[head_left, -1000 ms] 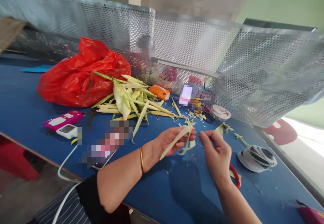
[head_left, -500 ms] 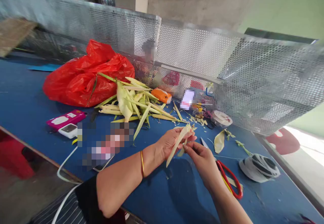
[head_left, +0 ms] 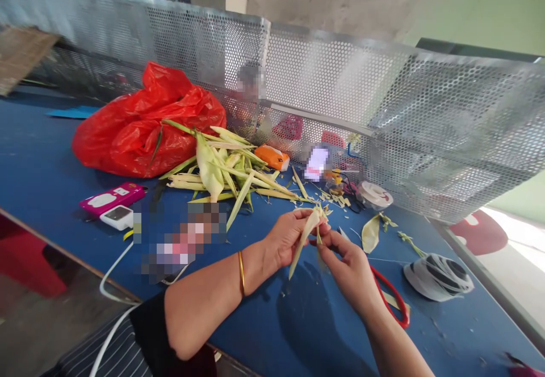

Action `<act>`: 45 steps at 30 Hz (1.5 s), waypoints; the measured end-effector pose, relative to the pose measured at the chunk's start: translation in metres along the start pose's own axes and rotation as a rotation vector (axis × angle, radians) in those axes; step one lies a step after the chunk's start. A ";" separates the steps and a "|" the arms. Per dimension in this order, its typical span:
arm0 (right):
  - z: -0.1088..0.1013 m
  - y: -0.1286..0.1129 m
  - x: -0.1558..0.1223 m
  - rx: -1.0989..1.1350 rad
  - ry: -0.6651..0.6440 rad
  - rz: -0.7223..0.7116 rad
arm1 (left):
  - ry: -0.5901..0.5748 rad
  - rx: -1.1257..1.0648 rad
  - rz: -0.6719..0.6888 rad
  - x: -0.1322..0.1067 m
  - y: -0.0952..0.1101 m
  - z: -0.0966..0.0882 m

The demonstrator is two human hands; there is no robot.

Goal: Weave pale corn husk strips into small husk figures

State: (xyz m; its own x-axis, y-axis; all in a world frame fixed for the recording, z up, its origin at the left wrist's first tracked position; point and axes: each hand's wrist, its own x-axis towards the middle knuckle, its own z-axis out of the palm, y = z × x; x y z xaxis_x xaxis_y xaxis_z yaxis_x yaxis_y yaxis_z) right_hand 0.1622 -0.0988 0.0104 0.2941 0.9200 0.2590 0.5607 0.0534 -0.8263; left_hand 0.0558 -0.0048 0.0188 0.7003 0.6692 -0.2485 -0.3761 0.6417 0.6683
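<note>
My left hand is closed around the top of a pale corn husk piece, whose pointed end hangs down. At the bunched top, small yellowish bits show between the fingers. Close on its right, my right hand pinches a thinner husk strip between thumb and finger. Beneath my right wrist lie red-handled scissors, partly hidden by the arm. A loose husk leaf rests on the blue table to the right, with a roll of white string beyond it.
A pile of husks lies before a red plastic bag. An orange packet, a tape roll and a lit phone stand near the perforated metal screen. A magenta box and white cable are at left.
My right hand has moved slightly right, away from my left, with the thin strip in its pinch. The larger husk piece hangs more steeply. The camera view has shifted a little.
</note>
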 end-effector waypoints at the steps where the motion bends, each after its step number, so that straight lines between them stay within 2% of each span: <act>1: 0.001 0.000 0.000 -0.011 0.008 -0.010 | -0.002 0.001 0.006 -0.001 0.000 0.001; 5: 0.001 0.002 -0.001 -0.040 0.007 -0.018 | 0.014 0.001 0.014 -0.003 0.001 0.004; 9: -0.001 0.004 0.000 -0.050 -0.041 0.038 | 0.027 0.005 0.016 -0.004 0.004 0.007; 16: -0.008 0.000 0.001 -0.011 -0.119 0.081 | 0.035 -0.010 0.080 -0.001 0.001 0.003; 21: -0.008 -0.003 0.000 -0.077 -0.014 0.043 | 0.003 0.009 0.089 0.000 -0.001 0.000; 25: -0.005 -0.002 -0.001 -0.232 -0.012 0.013 | 0.013 0.093 0.072 -0.001 -0.001 0.000; 29: -0.005 -0.002 -0.001 -0.257 -0.046 -0.012 | 0.040 0.091 0.074 -0.002 0.000 -0.001; 36: -0.011 -0.001 -0.001 -0.185 -0.179 0.031 | 0.041 0.018 0.075 0.001 0.002 -0.001; 40: -0.015 0.002 -0.001 -0.210 -0.207 0.017 | 0.069 0.018 0.095 0.002 0.006 -0.001; 45: -0.016 0.005 -0.003 -0.272 -0.324 -0.011 | 0.071 0.049 0.111 0.003 0.007 -0.002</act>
State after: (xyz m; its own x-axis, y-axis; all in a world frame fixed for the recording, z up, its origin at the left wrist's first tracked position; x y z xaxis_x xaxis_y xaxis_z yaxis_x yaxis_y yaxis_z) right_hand 0.1769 -0.1076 0.0134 0.0528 0.9968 0.0602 0.7589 -0.0009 -0.6512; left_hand 0.0538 0.0023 0.0213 0.6105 0.7612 -0.2187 -0.4177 0.5441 0.7276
